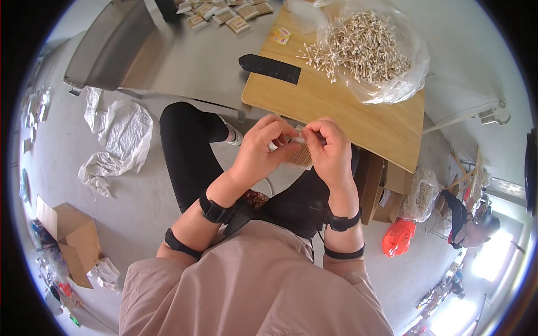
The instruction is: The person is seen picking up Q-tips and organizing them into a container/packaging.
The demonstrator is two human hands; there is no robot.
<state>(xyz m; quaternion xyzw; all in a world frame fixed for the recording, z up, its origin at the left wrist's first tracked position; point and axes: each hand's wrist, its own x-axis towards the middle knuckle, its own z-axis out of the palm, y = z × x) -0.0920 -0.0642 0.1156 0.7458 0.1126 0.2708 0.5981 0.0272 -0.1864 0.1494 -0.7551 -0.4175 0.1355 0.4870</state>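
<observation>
In front of my lap, both hands are closed around a pack of cotton swabs (301, 157), its brown sticks side by side. My left hand (262, 147) grips it from the left with curled fingers. From the other side my right hand (329, 150) pinches its upper end, where the fingertips of both hands nearly meet. Those fingers partly hide the pack's top. Just beyond is a wooden table (336, 120) with a big heap of loose cotton swabs (367, 47) in an open clear plastic bag (412, 81).
A black flat strip (270, 68) and a small yellow packet (282, 36) lie on the table. Several finished-looking swab packs (238, 24) lie on a metal surface (196, 61) further left. Cardboard boxes (75, 238), white plastic sheeting (126, 131) and a red bag (398, 237) are on the floor.
</observation>
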